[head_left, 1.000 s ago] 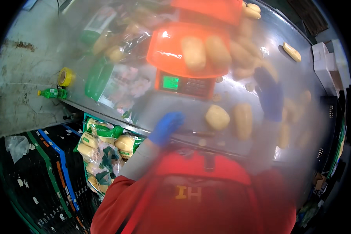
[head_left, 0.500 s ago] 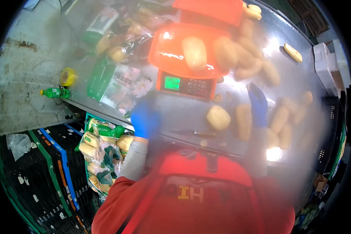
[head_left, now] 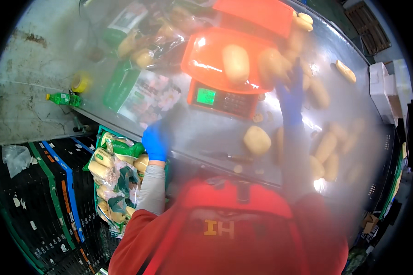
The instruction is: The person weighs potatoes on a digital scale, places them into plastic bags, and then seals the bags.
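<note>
My right hand (head_left: pixel 291 96), in a blue glove, reaches over the table to the pale lotus root pieces (head_left: pixel 317 91) heaped beside the scale. Its fingers are stretched apart, with haze blurring the tips. An orange scale (head_left: pixel 222 100) with a lit green display carries a pan (head_left: pixel 202 57); lotus root (head_left: pixel 236 63) lies in it. At the near table edge my blue-gloved left hand (head_left: pixel 155 141) is beside the printed plastic bags (head_left: pixel 147 98); its fingers are too blurred to read. Between the hands and nearer me lie a round lotus root piece (head_left: pixel 257 140) and a knife (head_left: pixel 238 158).
A crate of bagged lotus root (head_left: pixel 117 178) stands below the table's left edge, next to stacked black crates (head_left: pixel 36 206). A green bottle (head_left: pixel 64 98) and yellow tape roll (head_left: pixel 80 82) lie at left. More lotus root (head_left: pixel 326 146) is at right. White boxes (head_left: pixel 383 91) stand beyond.
My right hand has moved forward from the near right side to the heap by the scale. My left hand has shifted slightly left and nearer. The view has shifted a little.
</note>
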The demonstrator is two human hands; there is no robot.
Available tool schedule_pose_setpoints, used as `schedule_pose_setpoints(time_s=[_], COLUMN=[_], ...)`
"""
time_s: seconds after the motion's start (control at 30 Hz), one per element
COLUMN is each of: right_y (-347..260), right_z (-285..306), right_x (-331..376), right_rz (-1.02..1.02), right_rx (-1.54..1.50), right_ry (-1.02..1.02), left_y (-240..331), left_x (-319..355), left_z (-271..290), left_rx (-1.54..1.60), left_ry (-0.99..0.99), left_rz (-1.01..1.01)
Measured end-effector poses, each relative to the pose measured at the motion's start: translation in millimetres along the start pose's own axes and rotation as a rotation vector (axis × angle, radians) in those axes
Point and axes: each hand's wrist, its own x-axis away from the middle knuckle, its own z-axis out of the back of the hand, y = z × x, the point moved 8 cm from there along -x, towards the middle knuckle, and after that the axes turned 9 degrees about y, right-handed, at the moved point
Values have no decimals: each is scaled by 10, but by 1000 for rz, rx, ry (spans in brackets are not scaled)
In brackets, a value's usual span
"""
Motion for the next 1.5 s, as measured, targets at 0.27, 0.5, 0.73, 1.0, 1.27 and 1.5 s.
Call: schedule_pose_setpoints(time_s=[0.27, 0.5, 0.73, 1.0, 1.27, 1.5], right_y=[397, 203, 329, 562, 242, -21], right_z=[-485, -500, -204, 756, 466, 115], right_x=[-271, -253, -155, 422, 1158, 1203], right_rz=[112, 266, 201, -261, -656, -557], right_rx=[208, 353, 159, -12, -218, -294], right_ry=[-82, -129, -92, 75, -386, -363], left_y=[278, 1531, 2816, 2674, 2764, 2652], left_x=[-25, 234, 530, 522, 413, 454], left_z=[92, -143, -293, -870, -559, -630], left_rx=[158, 521, 551, 1118, 1873, 1862], left_ry=[0, -157, -407, -1081, -1188, -1186], left_rz=[-66, -535, -980, -223, 566, 666])
